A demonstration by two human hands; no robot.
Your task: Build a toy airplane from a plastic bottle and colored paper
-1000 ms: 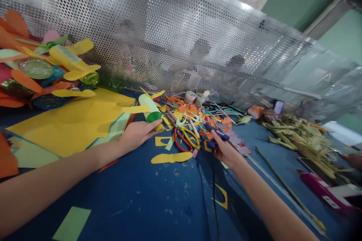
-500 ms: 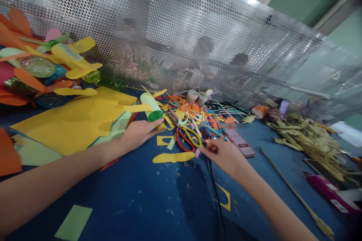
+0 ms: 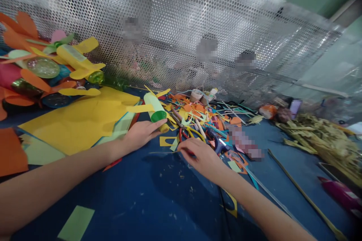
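Observation:
My left hand [image 3: 143, 134] is closed on the near end of a small toy plane [image 3: 153, 106], made from a green plastic bottle wrapped in light green paper with yellow paper wings. Its yellow cap [image 3: 163, 128] shows by my fingertips. My right hand [image 3: 200, 155] is closed, pinching a yellow paper propeller [image 3: 162, 153] that appears edge-on as a thin line, just above the blue table. Behind my right hand lie red-and-yellow-handled scissors [image 3: 195, 132], partly hidden by it. A dark blue glue gun [image 3: 219, 142] lies right of them.
Yellow paper sheets [image 3: 85, 116] lie left, below a pile of finished paper-winged bottle planes [image 3: 76, 60]. Colored scraps [image 3: 195, 107] cover the back middle. A thin stick [image 3: 299, 188] and dried husks [image 3: 319, 135] are at right. A perforated metal screen [image 3: 175, 26] stands behind.
My right hand has moved left and picked the yellow paper propeller up off the table. The glue gun and scraps it covered now show. My left hand stays on the toy plane.

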